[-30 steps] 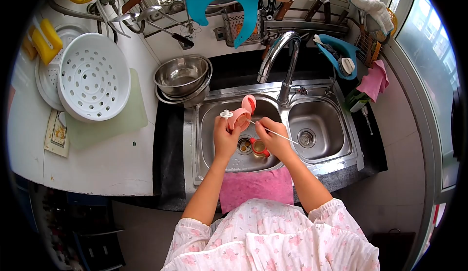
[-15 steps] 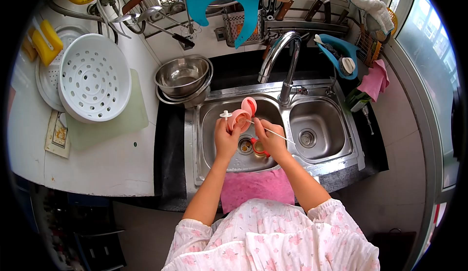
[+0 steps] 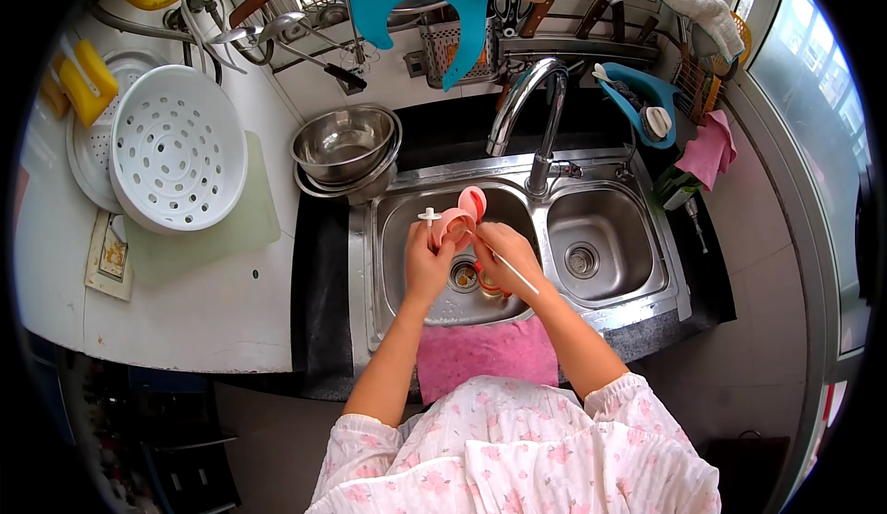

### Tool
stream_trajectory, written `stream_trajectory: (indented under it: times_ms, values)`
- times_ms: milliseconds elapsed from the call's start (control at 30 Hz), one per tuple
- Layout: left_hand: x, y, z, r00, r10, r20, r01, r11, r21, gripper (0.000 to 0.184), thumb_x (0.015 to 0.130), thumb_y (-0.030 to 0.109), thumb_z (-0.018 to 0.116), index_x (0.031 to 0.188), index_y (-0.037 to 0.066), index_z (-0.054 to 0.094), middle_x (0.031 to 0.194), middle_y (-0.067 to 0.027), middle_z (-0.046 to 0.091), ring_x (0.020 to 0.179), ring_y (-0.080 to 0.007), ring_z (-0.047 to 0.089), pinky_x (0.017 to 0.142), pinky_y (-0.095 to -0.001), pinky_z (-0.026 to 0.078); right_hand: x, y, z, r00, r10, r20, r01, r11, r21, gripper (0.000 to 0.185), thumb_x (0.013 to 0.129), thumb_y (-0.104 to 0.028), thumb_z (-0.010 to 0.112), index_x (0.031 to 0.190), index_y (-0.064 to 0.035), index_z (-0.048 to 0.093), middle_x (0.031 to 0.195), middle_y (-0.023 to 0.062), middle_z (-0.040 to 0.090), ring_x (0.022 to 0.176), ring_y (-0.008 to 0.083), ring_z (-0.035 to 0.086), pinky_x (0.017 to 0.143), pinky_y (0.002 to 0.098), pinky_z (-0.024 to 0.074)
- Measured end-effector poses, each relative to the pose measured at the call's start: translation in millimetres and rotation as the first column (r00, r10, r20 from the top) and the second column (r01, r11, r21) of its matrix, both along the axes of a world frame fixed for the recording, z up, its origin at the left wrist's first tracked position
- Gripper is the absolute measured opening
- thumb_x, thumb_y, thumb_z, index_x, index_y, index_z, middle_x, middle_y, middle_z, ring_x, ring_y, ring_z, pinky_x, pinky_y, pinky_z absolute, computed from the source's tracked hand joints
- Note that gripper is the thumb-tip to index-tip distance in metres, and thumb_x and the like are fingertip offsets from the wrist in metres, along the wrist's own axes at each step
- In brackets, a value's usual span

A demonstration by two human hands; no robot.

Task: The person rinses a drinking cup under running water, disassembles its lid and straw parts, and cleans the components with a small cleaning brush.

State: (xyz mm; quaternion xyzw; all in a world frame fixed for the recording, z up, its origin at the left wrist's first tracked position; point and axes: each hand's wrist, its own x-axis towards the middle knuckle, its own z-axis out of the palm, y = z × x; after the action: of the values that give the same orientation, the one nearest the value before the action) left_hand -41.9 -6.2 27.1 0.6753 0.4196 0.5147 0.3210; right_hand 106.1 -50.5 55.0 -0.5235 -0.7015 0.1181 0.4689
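Left hand (image 3: 430,260) has its fingers closed round the pink cap (image 3: 446,226); right hand (image 3: 510,253) pinches the white stick (image 3: 519,276), front end at the cap's opening. Faucet (image 3: 552,118) is my landmark: cap and both hands sit on its near-left side, over the large basin (image 3: 393,274). Pink flap (image 3: 472,202) sticks up from the cap, toward the faucet. White fitting (image 3: 430,214) pokes up by the left fingers, on the side away from the faucet; can't tell if it joins the cap. Red-handled cup (image 3: 487,285) is below the right hand, near-left of the faucet, mostly hidden. To do this well I'd brace the cap, face its opening to the stick, grip close to the tip, use short light finger strokes. Stick looks thin, may flex: no prying. Tip too small to read.
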Motion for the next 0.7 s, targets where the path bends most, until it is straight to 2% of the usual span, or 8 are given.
stream_trajectory:
  times_ms: [200, 267, 400, 467, 533, 600, 633, 700]
  values:
    - [-2.0, 3.3, -6.9, 1.000, 0.002, 0.003, -0.002, 0.999, -0.052, 0.022, 0.078, 0.009, 0.060, 0.098, 0.001, 0.053, 0.082, -0.0065, 0.051, 0.068, -0.0156, 0.049, 0.059, -0.0274, 0.041, 3.0, -14.2, 6.5, 0.974, -0.140, -0.178, 0.112, 0.981, -0.158, 0.016, 0.080, -0.011, 0.055, 0.070, 0.0010, 0.051, 0.058, 0.0164, 0.051, 0.051, 0.0313, 0.051, 0.050, 0.0360, 0.0403]
    - [-7.1, 13.1, -18.2, 0.996, 0.051, 0.079, -0.036, 0.984, -0.176, 0.022, 0.080, 0.009, 0.058, 0.101, 0.005, 0.054, 0.075, 0.0002, 0.051, 0.054, -0.0061, 0.044, 0.047, -0.0211, 0.036, 11.8, -20.0, 5.7, 0.957, -0.158, -0.245, 0.116, 0.977, -0.177, 0.016, 0.081, -0.011, 0.054, 0.071, 0.0008, 0.052, 0.057, 0.0156, 0.051, 0.048, 0.0269, 0.051, 0.048, 0.0331, 0.0398]
    - [-6.2, 9.8, -11.3, 0.993, -0.008, 0.121, 0.041, 0.962, -0.269, 0.022, 0.081, 0.009, 0.057, 0.103, 0.006, 0.054, 0.072, 0.0025, 0.050, 0.048, -0.0025, 0.039, 0.040, -0.0184, 0.029, 18.8, -22.2, 3.2, 0.936, -0.162, -0.314, 0.105, 0.976, -0.190, 0.018, 0.084, -0.013, 0.053, 0.073, 0.0008, 0.053, 0.054, 0.0124, 0.050, 0.046, 0.0175, 0.048, 0.047, 0.0299, 0.0388]
    - [-0.2, 2.6, 6.8, 0.933, -0.008, 0.360, 0.182, 0.873, -0.452, 0.023, 0.080, 0.007, 0.056, 0.104, 0.005, 0.053, 0.073, 0.0023, 0.050, 0.048, -0.0025, 0.038, 0.040, -0.0185, 0.028, 26.1, -20.7, -5.7, 0.922, -0.182, -0.342, 0.122, 0.974, -0.189, 0.018, 0.085, -0.010, 0.052, 0.071, 0.0014, 0.051, 0.054, 0.0060, 0.046, 0.051, 0.0084, 0.039, 0.047, 0.0253, 0.0343]
    - [0.9, 2.1, 9.4, 0.910, -0.017, 0.413, 0.230, 0.851, -0.472, 0.023, 0.081, 0.009, 0.058, 0.103, 0.004, 0.053, 0.074, 0.0023, 0.050, 0.049, -0.0020, 0.039, 0.040, -0.0181, 0.029, 37.4, -18.1, -15.3, 0.937, -0.151, -0.314, 0.100, 0.980, -0.175, 0.018, 0.088, -0.015, 0.046, 0.083, -0.0004, 0.054, 0.057, 0.0057, 0.050, 0.051, 0.0092, 0.043, 0.049, 0.0244, 0.0365]
    - [1.4, 3.0, 10.4, 0.885, -0.024, 0.465, 0.278, 0.829, -0.485, 0.023, 0.081, 0.012, 0.060, 0.102, 0.004, 0.053, 0.075, 0.0023, 0.050, 0.050, -0.0015, 0.039, 0.040, -0.0178, 0.030, 47.0, -13.1, -14.6, 0.889, -0.190, -0.416, 0.049, 0.944, -0.328, 0.027, 0.092, -0.021, 0.037, 0.106, -0.0033, 0.051, 0.060, 0.0053, 0.054, 0.053, 0.0097, 0.049, 0.050, 0.0232, 0.0398]
    - [2.5, 4.1, 10.4, 0.875, -0.032, 0.484, 0.301, 0.819, -0.490, 0.024, 0.081, 0.011, 0.060, 0.103, 0.004, 0.053, 0.075, 0.0023, 0.050, 0.050, -0.0015, 0.039, 0.040, -0.0176, 0.029, 63.0, -2.9, -25.1, 0.885, -0.222, -0.409, 0.062, 0.927, -0.370, 0.037, 0.095, -0.027, 0.031, 0.124, -0.0054, 0.041, 0.066, 0.0054, 0.058, 0.055, 0.0094, 0.052, 0.052, 0.0227, 0.0429]
    - [4.7, 4.2, 9.7, 0.863, -0.039, 0.504, 0.324, 0.808, -0.492, 0.024, 0.081, 0.011, 0.059, 0.103, 0.004, 0.052, 0.075, 0.0024, 0.050, 0.050, -0.0014, 0.039, 0.040, -0.0174, 0.029, 70.2, 5.9, -28.7, 0.882, -0.220, -0.417, 0.055, 0.927, -0.372, 0.037, 0.095, -0.027, 0.030, 0.123, -0.0049, 0.041, 0.065, 0.0059, 0.058, 0.055, 0.0112, 0.053, 0.053, 0.0248, 0.0437]
